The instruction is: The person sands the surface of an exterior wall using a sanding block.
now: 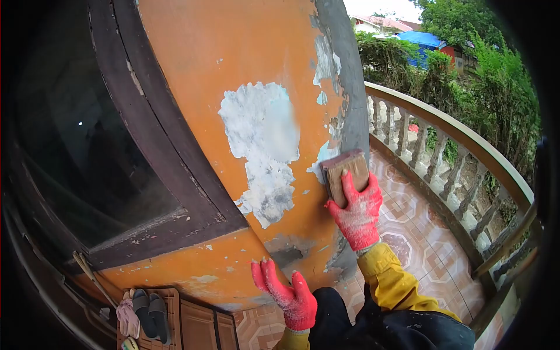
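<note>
My right hand (357, 214), in a red glove dusted pale, grips a brown sanding block (345, 168) that looks like wood with a reddish sheet wrapped around it. The block lies against the edge of the orange wall (192, 46), where paint has flaked to grey. To the left of it, a large white patch (259, 137) of bared or filled surface shows on the wall. Low in front of the wall, my left hand (290, 298), also red-gloved, is held up with its fingers apart and nothing in it.
A dark wooden window frame (169, 169) borders the wall on the left. Sandals (150, 312) sit on a wooden rack (173, 300) at lower left. On the right, a balustrade (455, 119) curves around the tiled floor (420, 256), with hedges (490, 99) beyond.
</note>
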